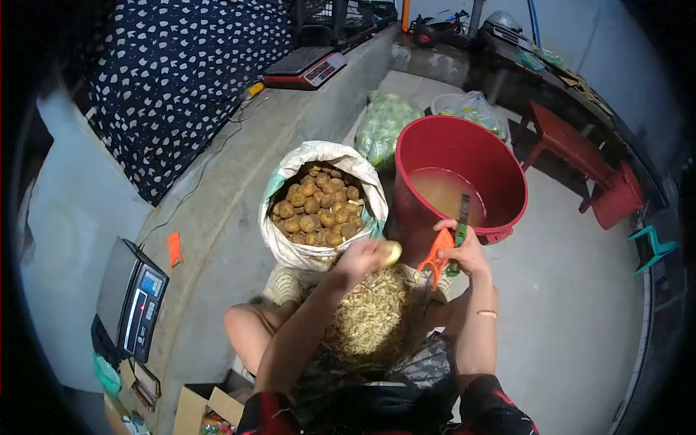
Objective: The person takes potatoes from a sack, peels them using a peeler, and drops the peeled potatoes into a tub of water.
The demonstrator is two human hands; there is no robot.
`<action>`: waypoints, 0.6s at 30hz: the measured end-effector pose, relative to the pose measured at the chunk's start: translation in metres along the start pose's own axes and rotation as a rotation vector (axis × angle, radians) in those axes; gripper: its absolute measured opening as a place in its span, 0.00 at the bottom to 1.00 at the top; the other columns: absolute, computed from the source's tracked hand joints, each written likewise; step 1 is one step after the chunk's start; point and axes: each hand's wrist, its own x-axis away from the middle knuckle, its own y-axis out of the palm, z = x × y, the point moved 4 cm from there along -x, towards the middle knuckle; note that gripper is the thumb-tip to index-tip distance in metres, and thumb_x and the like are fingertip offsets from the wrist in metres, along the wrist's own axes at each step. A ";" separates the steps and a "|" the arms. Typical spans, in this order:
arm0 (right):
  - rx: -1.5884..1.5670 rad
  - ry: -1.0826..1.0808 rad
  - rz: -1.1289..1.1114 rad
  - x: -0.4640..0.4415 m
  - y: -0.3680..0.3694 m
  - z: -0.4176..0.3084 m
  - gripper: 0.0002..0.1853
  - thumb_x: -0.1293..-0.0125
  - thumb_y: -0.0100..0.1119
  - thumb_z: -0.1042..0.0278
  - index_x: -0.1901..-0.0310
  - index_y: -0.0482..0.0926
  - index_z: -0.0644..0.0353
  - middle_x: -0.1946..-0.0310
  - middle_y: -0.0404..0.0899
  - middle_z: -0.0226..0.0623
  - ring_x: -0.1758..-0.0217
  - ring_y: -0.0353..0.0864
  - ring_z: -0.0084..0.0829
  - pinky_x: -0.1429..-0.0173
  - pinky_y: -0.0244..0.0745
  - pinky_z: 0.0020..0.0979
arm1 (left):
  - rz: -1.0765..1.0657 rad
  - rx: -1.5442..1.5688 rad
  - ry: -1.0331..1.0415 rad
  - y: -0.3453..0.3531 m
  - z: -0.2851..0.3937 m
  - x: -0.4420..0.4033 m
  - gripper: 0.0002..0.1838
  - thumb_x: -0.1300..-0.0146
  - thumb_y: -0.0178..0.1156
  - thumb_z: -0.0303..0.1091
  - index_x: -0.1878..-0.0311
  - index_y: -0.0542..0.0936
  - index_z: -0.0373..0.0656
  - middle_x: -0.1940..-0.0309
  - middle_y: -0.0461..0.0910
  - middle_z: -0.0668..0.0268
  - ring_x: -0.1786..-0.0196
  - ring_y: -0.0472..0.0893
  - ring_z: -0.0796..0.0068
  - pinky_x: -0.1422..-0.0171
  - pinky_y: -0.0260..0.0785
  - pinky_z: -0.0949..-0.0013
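Left hand, blurred, is curled around one item; the right hand is wrapped around two tools. A big red bucket, partly filled with cloudy liquid, is set ahead. Left of the bucket, a white sack is filled with brown potatoes. In front of the bucket, peelings are heaped between the legs. At the bucket's near rim, an apparent green-handled knife and an orange peeler are held together; fingers could be nicked by the exposed blade if that crowded grip were shifted. Just front-left of the bucket, a pale potato is held; if slick, it could be dropped among the peelings.
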 end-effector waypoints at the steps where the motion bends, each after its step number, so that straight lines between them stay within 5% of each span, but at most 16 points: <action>1: -0.061 0.022 0.005 0.004 -0.007 -0.001 0.29 0.63 0.79 0.75 0.53 0.80 0.59 0.66 0.75 0.23 0.63 0.73 0.18 0.56 0.69 0.23 | 0.065 0.235 0.042 0.009 0.005 -0.031 0.18 0.32 0.59 0.32 0.42 0.74 0.35 0.53 0.81 0.61 0.53 0.81 0.72 0.45 0.73 0.68; 5: -0.119 -0.024 0.078 0.010 -0.026 0.001 0.29 0.62 0.80 0.74 0.53 0.79 0.61 0.66 0.74 0.22 0.63 0.72 0.18 0.56 0.68 0.23 | 0.134 0.597 0.298 0.055 0.050 -0.117 0.19 0.33 0.62 0.38 0.44 0.73 0.40 0.59 0.82 0.61 0.59 0.82 0.71 0.50 0.75 0.65; 9: -0.040 0.049 0.026 0.015 -0.030 0.000 0.30 0.62 0.81 0.72 0.53 0.79 0.62 0.65 0.75 0.23 0.62 0.72 0.18 0.54 0.68 0.24 | 0.251 0.417 0.278 0.059 0.011 -0.130 0.18 0.33 0.60 0.33 0.43 0.72 0.38 0.61 0.83 0.60 0.62 0.81 0.71 0.56 0.75 0.68; 13: -0.046 0.217 -0.080 0.018 -0.019 -0.013 0.25 0.57 0.78 0.77 0.55 0.78 0.61 0.68 0.77 0.23 0.63 0.74 0.18 0.55 0.71 0.24 | 0.575 -0.060 0.291 -0.017 -0.075 -0.127 0.13 0.36 0.63 0.31 0.53 0.79 0.34 0.67 0.83 0.62 0.69 0.79 0.79 0.65 0.72 0.74; 16: 0.012 0.157 -0.167 0.015 -0.015 -0.001 0.24 0.55 0.77 0.79 0.55 0.77 0.62 0.69 0.78 0.25 0.65 0.75 0.17 0.58 0.72 0.24 | 0.654 -0.398 0.300 -0.081 -0.109 -0.134 0.10 0.40 0.62 0.29 0.57 0.80 0.33 0.69 0.84 0.58 0.72 0.81 0.70 0.64 0.74 0.67; 18: 0.076 0.129 -0.222 0.012 -0.013 0.011 0.24 0.54 0.78 0.76 0.55 0.76 0.64 0.70 0.80 0.27 0.65 0.75 0.18 0.59 0.72 0.25 | 0.728 -1.075 0.498 -0.078 -0.067 -0.128 0.09 0.44 0.59 0.27 0.61 0.81 0.34 0.67 0.84 0.52 0.68 0.82 0.55 0.59 0.75 0.58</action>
